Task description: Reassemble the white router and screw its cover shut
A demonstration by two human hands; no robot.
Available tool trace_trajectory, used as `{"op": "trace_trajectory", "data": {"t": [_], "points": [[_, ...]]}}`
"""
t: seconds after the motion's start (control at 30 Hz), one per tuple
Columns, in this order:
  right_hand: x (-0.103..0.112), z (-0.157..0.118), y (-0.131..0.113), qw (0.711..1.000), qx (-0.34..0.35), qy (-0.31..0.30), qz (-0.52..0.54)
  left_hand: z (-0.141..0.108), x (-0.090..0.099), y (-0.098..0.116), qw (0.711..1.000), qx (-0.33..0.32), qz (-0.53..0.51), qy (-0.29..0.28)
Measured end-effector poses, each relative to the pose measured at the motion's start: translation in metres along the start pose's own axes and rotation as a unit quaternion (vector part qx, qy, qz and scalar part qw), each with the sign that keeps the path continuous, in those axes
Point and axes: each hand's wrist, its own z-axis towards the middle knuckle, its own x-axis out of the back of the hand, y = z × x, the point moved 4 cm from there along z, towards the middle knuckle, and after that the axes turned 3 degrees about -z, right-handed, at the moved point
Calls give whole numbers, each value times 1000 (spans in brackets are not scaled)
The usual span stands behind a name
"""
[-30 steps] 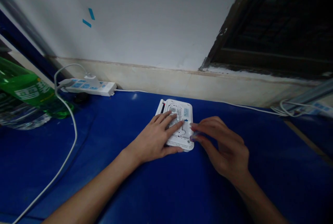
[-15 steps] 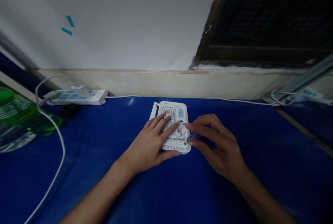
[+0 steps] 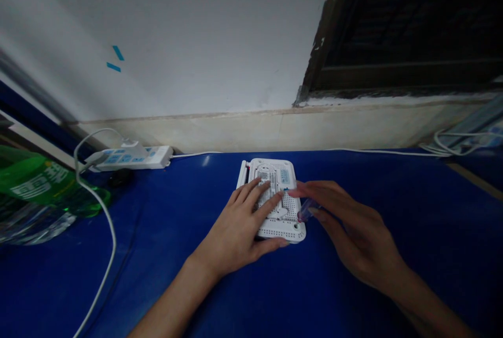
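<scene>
A white plastic router-like device (image 3: 285,230), its perforated underside and small labels facing up, lies flat on the blue padded tabletop (image 3: 157,285). My left hand (image 3: 239,228) rests on it, fingers spread over its middle. My right hand (image 3: 353,233) is just right of the device, with its fingertips reaching over the right part. Between that thumb and fingers is a small transparent tube-like item (image 3: 306,211), its exact kind unclear. The device's surface under my left palm is hidden.
A white power strip (image 3: 131,159) with a plugged-in white cable (image 3: 106,212) lies at the back left. A green-labelled plastic bottle (image 3: 35,186) lies at the far left. Another cable (image 3: 444,149) runs along the wall's base at right.
The whole view has shifted slightly, so the device and hands sit further right and lower. My hands keep nearly the same places on the device, and the transparent item stays in my right hand.
</scene>
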Motion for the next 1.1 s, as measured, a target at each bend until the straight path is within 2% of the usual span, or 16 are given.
{"op": "trace_trajectory", "data": {"t": [0.17, 0.33, 0.53, 0.7, 0.9, 1.1], "points": [[2, 1, -3, 998, 16, 49, -21, 1, 0, -1, 1000, -1, 1, 3], [-3, 1, -2, 1000, -5, -14, -3, 0, -1, -1, 1000, -6, 1, 8], [2, 2, -5, 998, 28, 53, -11, 0, -1, 0, 1000, -5, 1, 7], [2, 4, 2, 1000, -20, -8, 15, 0, -1, -1, 1000, -1, 11, 2], [3, 6, 0, 998, 21, 45, 44, 0, -2, -2, 1000, -10, 13, 9], [-1, 6, 1, 998, -24, -29, 49, 0, -1, -1, 1000, -11, 2, 19]]}}
